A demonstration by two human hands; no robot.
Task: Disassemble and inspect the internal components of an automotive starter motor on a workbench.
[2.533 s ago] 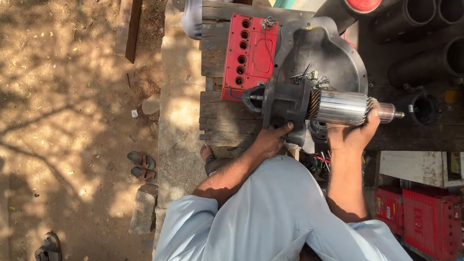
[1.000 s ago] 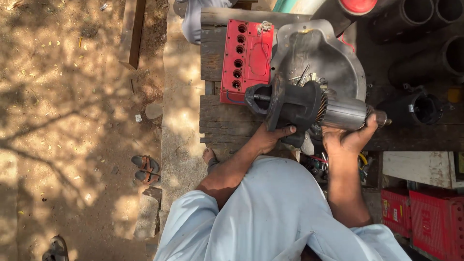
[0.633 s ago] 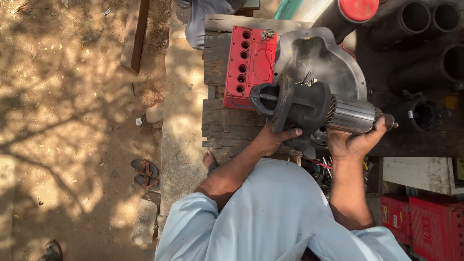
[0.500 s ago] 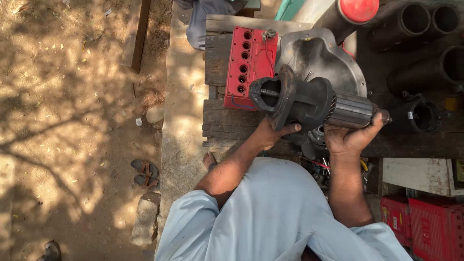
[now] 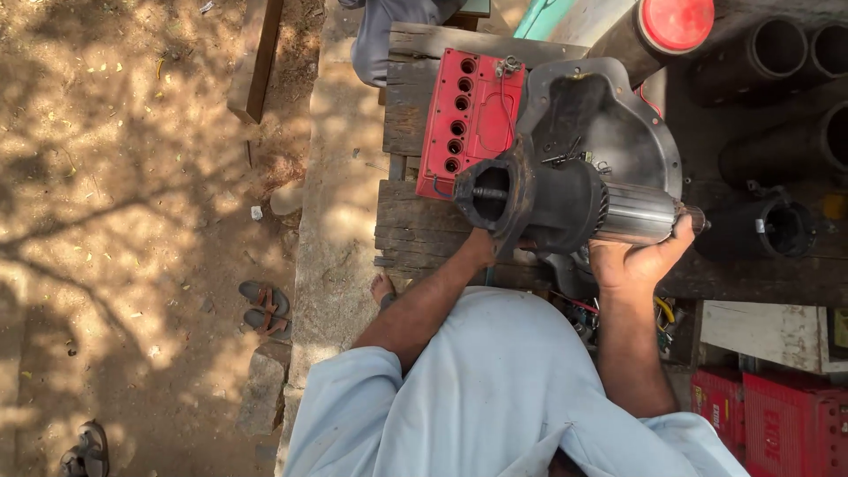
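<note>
I hold a heavy dark motor assembly (image 5: 552, 208) lifted above a weathered wooden bench (image 5: 415, 234). Its square black housing end with an open bore points left. A silver laminated rotor (image 5: 638, 212) sticks out on the right. My left hand (image 5: 484, 249) grips the underside of the black housing flange. My right hand (image 5: 638, 261) cups the rotor and its shaft end from below. Behind the motor lie a grey cast cover (image 5: 609, 119) and a red battery case (image 5: 470, 119) with a row of round holes.
Dark pipes (image 5: 777, 150) and a red-capped pipe (image 5: 676, 22) lie at the right. Red crates (image 5: 777, 420) stand at the lower right, coloured wires (image 5: 579, 314) hang under the bench. Sandals (image 5: 265, 309) lie on the dirt at the left beside a stone kerb (image 5: 331, 230).
The motor has turned in my hands: its black housing end swung up and left, so the open bore now shows. Both hands kept their grip.
</note>
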